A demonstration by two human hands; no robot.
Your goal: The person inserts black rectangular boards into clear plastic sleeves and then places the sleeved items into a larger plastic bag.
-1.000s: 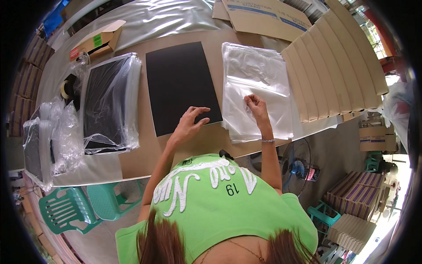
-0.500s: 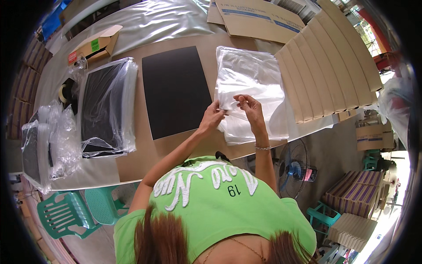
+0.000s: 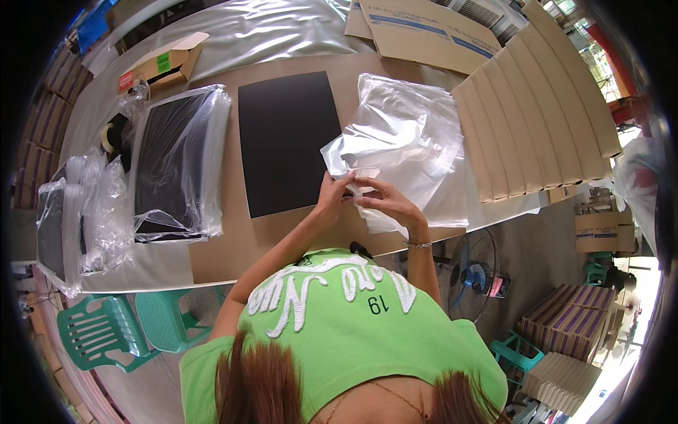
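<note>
Both hands are together at the near left edge of a clear plastic bag (image 3: pixel 346 157), whose corner is lifted off the stack of clear plastic bags (image 3: pixel 431 166). My left hand (image 3: pixel 332 195) pinches the bag's edge. Fingers bent, my right hand (image 3: pixel 387 201) closes on the same edge close beside it; the fingertips partly hide what lies between them. Just left of the stack, and partly under the raised corner, a flat black board (image 3: pixel 288 141) lies on a brown cardboard sheet (image 3: pixel 296 237).
Plastic-wrapped black boards (image 3: pixel 176 166) and crumpled plastic (image 3: pixel 106 219) lie at the left. An open small carton (image 3: pixel 169 65) and a tape roll (image 3: pixel 109 138) are behind. Brown packs (image 3: pixel 533 113) stand at the right. A fan (image 3: pixel 472 275) and green chairs (image 3: pixel 106 332) are below the table.
The bag's near left corner has been lifted and pulled left over the black board's edge. My right hand has come down and left to meet my left hand. The view has shifted slightly.
</note>
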